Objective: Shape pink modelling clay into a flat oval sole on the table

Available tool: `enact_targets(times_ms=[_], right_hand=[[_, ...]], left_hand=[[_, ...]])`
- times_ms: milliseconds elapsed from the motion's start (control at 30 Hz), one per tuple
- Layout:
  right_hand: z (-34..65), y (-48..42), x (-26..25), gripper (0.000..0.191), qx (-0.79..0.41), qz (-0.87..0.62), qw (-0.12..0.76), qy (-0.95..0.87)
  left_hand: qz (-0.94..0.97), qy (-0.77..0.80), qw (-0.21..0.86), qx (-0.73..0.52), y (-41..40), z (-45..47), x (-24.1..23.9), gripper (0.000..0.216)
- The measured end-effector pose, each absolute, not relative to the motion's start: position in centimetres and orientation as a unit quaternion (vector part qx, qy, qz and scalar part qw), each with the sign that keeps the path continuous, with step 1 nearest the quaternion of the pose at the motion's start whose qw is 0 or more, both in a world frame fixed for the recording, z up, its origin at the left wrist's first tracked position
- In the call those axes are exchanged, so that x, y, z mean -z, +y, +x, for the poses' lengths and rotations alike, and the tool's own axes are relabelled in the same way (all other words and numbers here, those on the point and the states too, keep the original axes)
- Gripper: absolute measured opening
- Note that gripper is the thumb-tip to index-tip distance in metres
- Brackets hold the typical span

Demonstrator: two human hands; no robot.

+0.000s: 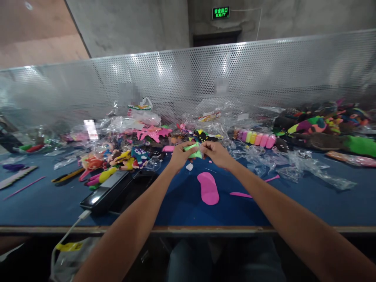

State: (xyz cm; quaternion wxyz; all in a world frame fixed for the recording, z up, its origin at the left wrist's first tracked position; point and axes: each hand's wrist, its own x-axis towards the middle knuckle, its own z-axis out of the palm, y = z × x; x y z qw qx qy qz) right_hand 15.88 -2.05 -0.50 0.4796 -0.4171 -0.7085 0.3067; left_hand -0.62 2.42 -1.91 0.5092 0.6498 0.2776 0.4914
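Both my hands meet over the blue table (176, 203), a little beyond its middle. My left hand (179, 155) and my right hand (216, 153) are closed on the same green lump of clay (194, 151), one at each end. Just below them lies a small white bit of clay (189, 167). Nearer to me a flat pink oval of clay (208, 188) rests on the table, with a thin pink strip (241, 194) to its right.
A black phone (104, 193) with a white cable lies front left. Colourful clay figures (117, 160) and crumpled clear plastic bags (293, 162) crowd the back of the table. A row of pastel clay pieces (255, 138) sits back right. A perforated metal screen (205, 74) stands behind.
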Motion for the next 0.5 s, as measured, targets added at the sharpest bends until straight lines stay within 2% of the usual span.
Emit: enact_targets(times_ms=[167,500], right_hand=[[15.56,-1.95,1.20,0.038,-0.456,-0.361,0.520,-0.626],[15.67,-2.15,1.10,0.033,-0.520,-0.355,0.511,-0.585]], left_hand=[[0.604,0.262,0.572,-0.489,2.11,-0.70,1.81,0.042],[0.582,0.250,0.591,-0.500,2.29,-0.78,1.90,0.037]])
